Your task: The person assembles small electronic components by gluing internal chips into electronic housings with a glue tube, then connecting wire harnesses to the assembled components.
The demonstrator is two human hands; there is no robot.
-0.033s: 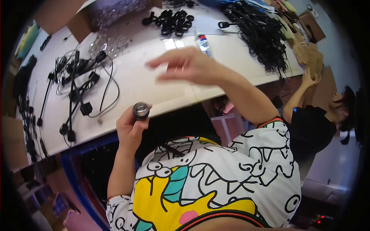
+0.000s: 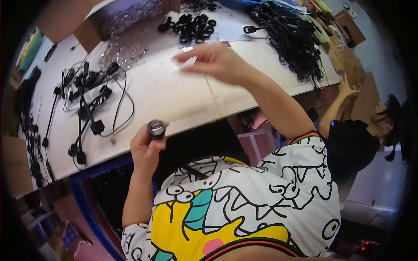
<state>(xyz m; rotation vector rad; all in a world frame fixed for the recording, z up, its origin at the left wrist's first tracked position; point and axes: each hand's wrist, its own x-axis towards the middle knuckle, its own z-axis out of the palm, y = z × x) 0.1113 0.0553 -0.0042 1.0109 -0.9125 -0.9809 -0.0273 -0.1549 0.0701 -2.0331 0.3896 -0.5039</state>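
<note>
My left hand is raised at the near edge of the white table and grips a small black cylinder with a shiny round top, held upright. My right hand reaches out over the middle of the table, fingers stretched together. It pinches what looks like a small clear piece between thumb and fingers. The two hands are well apart.
Black cables with square plugs lie tangled at the left. Black rings, a heap of black cords and clear plastic bits sit farther back. A person in a black top works at the right, by cardboard.
My right hand has shifted slightly farther out over the table. The left hand and the cylinder have stayed in place.
</note>
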